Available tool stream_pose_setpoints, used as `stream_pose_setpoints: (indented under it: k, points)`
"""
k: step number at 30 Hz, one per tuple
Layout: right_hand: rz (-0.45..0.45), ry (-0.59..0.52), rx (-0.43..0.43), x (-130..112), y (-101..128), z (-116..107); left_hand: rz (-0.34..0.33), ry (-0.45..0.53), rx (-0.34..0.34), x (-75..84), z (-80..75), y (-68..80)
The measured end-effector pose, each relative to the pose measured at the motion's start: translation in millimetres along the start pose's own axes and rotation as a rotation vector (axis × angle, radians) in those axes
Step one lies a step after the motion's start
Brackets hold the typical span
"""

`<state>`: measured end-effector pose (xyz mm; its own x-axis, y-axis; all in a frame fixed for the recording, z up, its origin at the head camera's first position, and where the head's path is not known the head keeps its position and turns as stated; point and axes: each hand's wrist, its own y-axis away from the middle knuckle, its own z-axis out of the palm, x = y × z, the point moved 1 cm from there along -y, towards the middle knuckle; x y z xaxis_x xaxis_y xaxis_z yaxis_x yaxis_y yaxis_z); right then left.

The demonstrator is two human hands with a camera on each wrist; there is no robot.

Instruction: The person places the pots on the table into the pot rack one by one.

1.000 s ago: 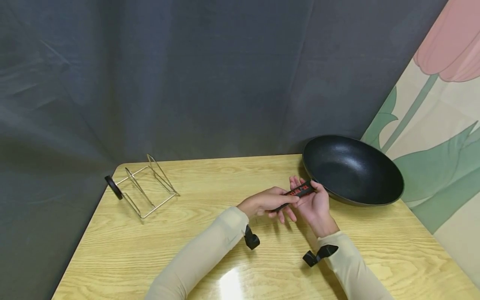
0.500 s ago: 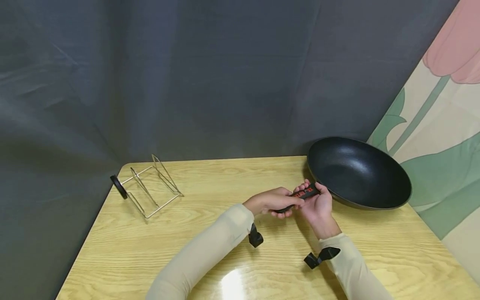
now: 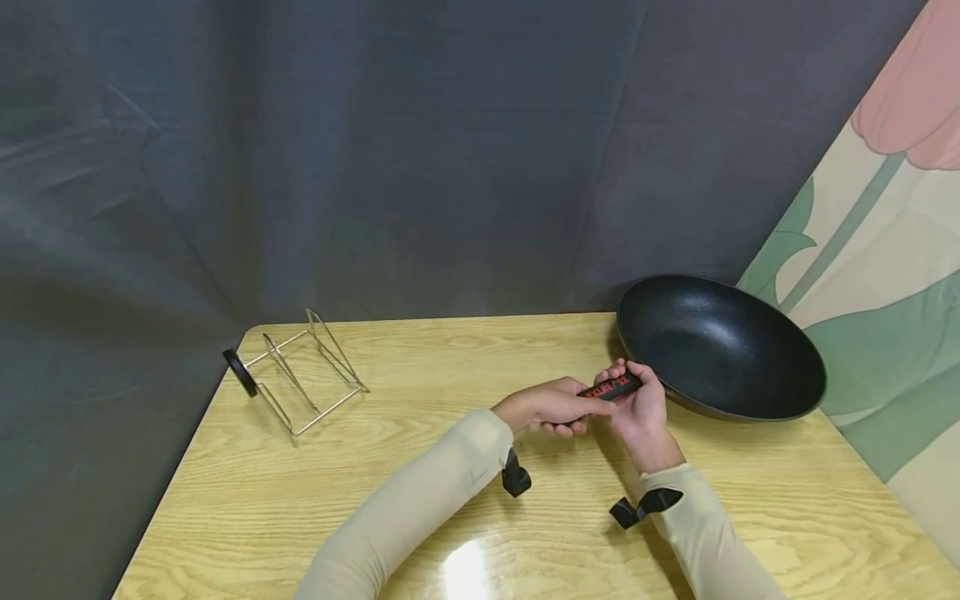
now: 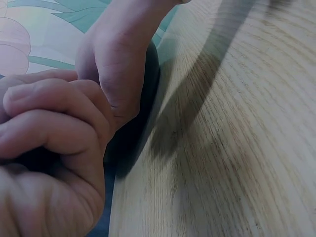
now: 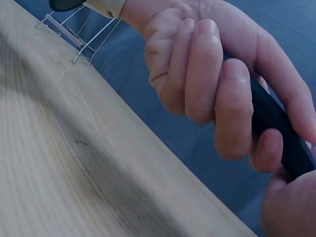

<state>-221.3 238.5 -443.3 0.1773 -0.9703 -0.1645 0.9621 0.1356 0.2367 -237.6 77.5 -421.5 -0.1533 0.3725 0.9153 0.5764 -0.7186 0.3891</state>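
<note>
A black frying pan rests on the wooden table at the back right. Its black handle, with red lettering, points toward me. My left hand grips the near end of the handle from the left, fingers curled round it. My right hand holds the handle from below and the right, fingers wrapped over its top. In the right wrist view the left hand's fingers curl over the dark handle. The left wrist view shows both hands pressed close together, left hand and right hand.
A wire rack with a black round knob stands at the table's back left corner. A grey curtain hangs behind the table. A flower-painted panel leans at the right, close behind the pan.
My right hand's fingers, stretched out under the handle a second ago, have curled round it. The left hand keeps its grip. The pan has stayed in place.
</note>
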Motion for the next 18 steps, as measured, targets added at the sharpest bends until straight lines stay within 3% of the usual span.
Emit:
stream_pose_setpoints:
  k: [6,11,18]
  points:
    - [0.036,-0.039,0.015,-1.5,-3.6,-1.0,0.010,-0.026,0.003,-2.6,0.7,1.2]
    - [0.076,-0.100,0.050,0.0,-4.6,1.3,0.021,0.014,-0.003,-4.3,3.6,2.6]
    - [0.103,-0.132,-0.014,-0.3,-3.7,1.5,0.054,0.055,-0.026,-9.2,5.4,1.2]
